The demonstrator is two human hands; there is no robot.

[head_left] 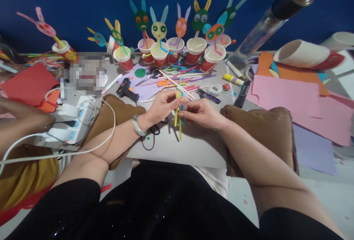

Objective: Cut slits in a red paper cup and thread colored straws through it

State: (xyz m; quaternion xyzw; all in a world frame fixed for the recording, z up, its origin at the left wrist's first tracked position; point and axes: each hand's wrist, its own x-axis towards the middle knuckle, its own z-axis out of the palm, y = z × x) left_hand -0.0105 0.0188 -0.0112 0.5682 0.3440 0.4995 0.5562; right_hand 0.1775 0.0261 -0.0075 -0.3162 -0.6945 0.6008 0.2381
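Both hands meet over the near middle of the table, pinching a small bundle of coloured sticks. Yellow ends point down toward me, a green one rises above the fingers, and a blue piece shows between the hands. My left hand closes its thumb and fingers on the upper part of the bundle. My right hand pinches it from the right, fingertips close to the left ones. Behind the hands lies a pile of loose coloured sticks. Fingers partly cover where the sticks join.
Paper cups with paper animal figures line the back. A black glue gun, scissors and a power strip lie left. Brown cushions flank the hands. Pink paper and a tall bottle are right. Another person's arm enters left.
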